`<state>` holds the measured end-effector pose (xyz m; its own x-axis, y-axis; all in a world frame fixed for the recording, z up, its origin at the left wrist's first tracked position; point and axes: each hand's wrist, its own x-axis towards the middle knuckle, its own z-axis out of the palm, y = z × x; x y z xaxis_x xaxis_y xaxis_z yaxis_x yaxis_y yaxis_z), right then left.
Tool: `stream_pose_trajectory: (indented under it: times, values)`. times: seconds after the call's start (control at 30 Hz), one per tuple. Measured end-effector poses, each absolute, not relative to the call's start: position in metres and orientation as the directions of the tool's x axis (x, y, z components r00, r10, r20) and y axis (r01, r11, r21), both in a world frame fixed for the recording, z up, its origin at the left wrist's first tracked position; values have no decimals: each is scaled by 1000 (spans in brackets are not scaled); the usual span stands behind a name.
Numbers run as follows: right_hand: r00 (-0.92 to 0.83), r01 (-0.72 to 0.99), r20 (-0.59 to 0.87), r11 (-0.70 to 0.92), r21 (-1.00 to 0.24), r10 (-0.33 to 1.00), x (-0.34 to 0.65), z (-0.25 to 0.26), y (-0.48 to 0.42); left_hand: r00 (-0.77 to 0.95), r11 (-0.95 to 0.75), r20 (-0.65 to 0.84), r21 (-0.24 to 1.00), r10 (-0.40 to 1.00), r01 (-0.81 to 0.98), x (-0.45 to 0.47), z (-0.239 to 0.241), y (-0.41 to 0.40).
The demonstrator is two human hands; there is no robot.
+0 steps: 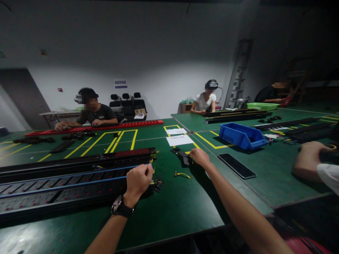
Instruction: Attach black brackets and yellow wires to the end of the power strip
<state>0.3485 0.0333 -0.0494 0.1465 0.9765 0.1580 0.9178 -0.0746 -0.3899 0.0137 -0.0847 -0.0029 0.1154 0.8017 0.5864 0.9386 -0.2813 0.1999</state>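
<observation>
My left hand (138, 180), a watch on its wrist, is closed at the right end of a long black socket strip (66, 187) with blue wires along it; what the fingers pinch is hidden. My right hand (200, 157) reaches forward with fingers curled on a small black part (182, 156) lying on the green table (169, 208). A short yellow wire (182, 174) lies between the two hands. A small black clip (158, 185) sits by the strip's end.
A blue bin (242, 135) and a flat black plate (236, 165) lie to the right. White papers (179, 140) sit in yellow floor-tape boxes. Another person's hand (309, 160) rests at far right. Other people sit at a red strip (95, 128) and black strips (235, 115).
</observation>
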Motion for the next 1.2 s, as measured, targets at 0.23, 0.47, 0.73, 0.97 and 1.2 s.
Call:
stream_pose_trajectory:
  times: [0.23,0.47,0.73,0.97,1.2]
  values:
    - [208,917,135,-145,-371,969,350,-44,28,80,-246,613,192,786,950,14,-1,-85]
    - [254,922,105,-208,-325,962,345,-33,21,87,-256,621,189,779,948,14,-2,-84]
    - [155,894,336,13,-447,929,338,-33,23,78,-248,618,194,782,949,15,-2,-85]
    - [-121,811,484,367,-455,867,301,-30,13,94,-260,613,188,785,947,13,-5,-84]
    - [-212,380,490,533,-756,845,235,-35,-16,141,-275,501,205,854,939,19,6,-89]
